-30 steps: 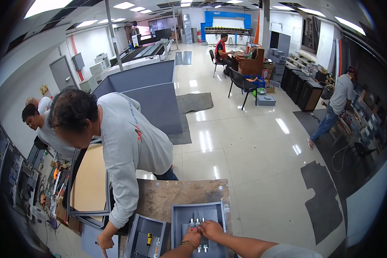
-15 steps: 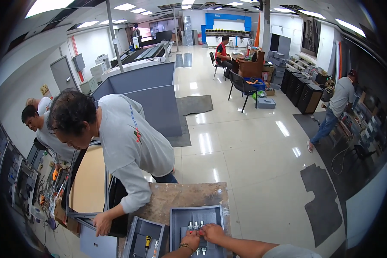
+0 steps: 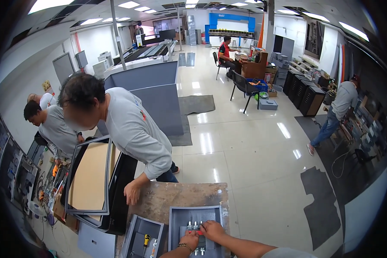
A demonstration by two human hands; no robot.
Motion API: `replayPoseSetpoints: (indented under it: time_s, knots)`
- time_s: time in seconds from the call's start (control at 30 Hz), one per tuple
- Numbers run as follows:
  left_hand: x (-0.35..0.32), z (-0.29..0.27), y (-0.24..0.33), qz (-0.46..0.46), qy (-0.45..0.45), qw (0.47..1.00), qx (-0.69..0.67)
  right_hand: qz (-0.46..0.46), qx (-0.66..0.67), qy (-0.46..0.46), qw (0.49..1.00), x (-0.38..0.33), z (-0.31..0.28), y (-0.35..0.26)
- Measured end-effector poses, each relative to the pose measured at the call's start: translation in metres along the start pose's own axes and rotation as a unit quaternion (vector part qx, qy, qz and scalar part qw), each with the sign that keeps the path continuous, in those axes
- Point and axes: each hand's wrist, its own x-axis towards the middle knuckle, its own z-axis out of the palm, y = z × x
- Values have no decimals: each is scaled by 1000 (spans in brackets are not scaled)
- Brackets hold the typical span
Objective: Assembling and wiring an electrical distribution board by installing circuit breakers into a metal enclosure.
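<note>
On the bench's near part stands an open grey metal box (image 3: pixel 173 215) with rows of shiny metal terminals (image 3: pixel 195 225) inside. My left hand (image 3: pixel 189 241), with a beaded bracelet at the wrist, reaches into it and closes its fingers on a small red piece (image 3: pixel 198 232) between the terminal rows. From the right comes my right hand (image 3: pixel 213 231), its fingers bent and pinched at the red piece's other end, beside the upper terminals. The fingers partly cover the piece, so its full shape is hidden. More terminals (image 3: pixel 200 252) show below my hands.
Left of the box, a grey tray (image 3: pixel 135 228) holds a yellow-and-black screwdriver (image 3: pixel 146 241). The worn wooden bench (image 3: pixel 167 195) extends beyond. A co-worker (image 3: pixel 133 124) leans over a framed black cabinet (image 3: pixel 122 189) close by on the left; other people are farther off.
The nearby co-worker's hand has moved from the cabinet's front edge to its side by the bench. My hands stay at nearly the same place in the box.
</note>
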Motion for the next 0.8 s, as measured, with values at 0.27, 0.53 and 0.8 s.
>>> replayPoseSetpoints:
  time_s: [0.27, 0.53, 0.8]
  knots:
    - [-4, -8, 1, 30, 3, 999, 20, -57, -27, -68, 996, -4, 2, -4]
    - [2, 2, -2, 14, 3, 1000, 11, 7, -73, -20, 997, 11, -1, -6]
    - [3, 20, -7, 29, 53, 998, -7, -59, -35, -8, 998, 2, 7, -3]
